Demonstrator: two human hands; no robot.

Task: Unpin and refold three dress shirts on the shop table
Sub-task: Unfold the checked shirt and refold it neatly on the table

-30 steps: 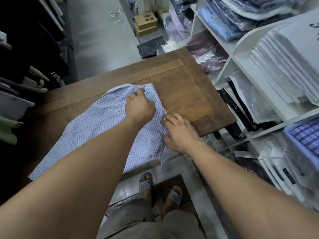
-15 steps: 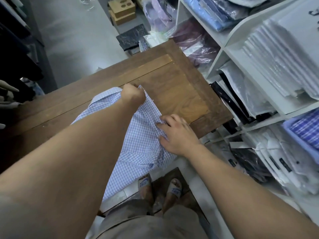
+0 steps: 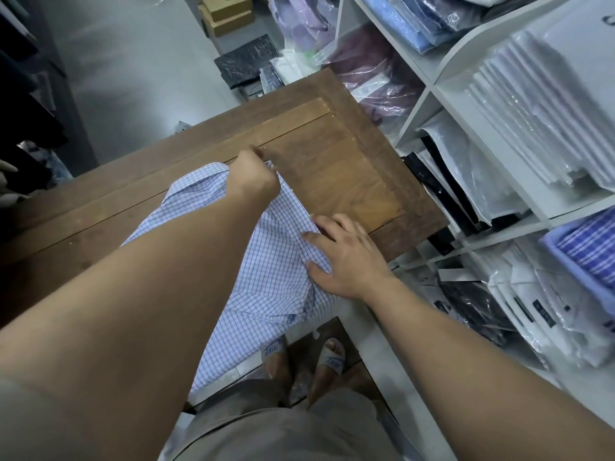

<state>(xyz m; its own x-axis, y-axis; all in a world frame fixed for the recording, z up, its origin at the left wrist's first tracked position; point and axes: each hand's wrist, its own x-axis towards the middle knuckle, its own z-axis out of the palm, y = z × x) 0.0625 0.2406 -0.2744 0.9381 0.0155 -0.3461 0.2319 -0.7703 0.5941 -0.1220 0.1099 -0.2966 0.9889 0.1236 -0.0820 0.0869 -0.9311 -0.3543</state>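
Wooden table [image 3: 349, 181] | checked shirt [image 3: 276, 261] overhangs near edge | my left hand [image 3: 254, 181]: fingers pinch shirt | my right hand [image 3: 346, 257]: fingers flat on it | white shelves [image 3: 489, 151] right.

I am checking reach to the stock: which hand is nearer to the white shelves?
Right. The right hand presses the checked shirt near the table edge beside the shelves; the left hand grips the shirt farther away.

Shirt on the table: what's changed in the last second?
The left hand moved up the shirt to its far edge and pinches the cloth there. The shirt has bunched in from the left, with more hanging off the table. The right hand still presses flat on its right side.
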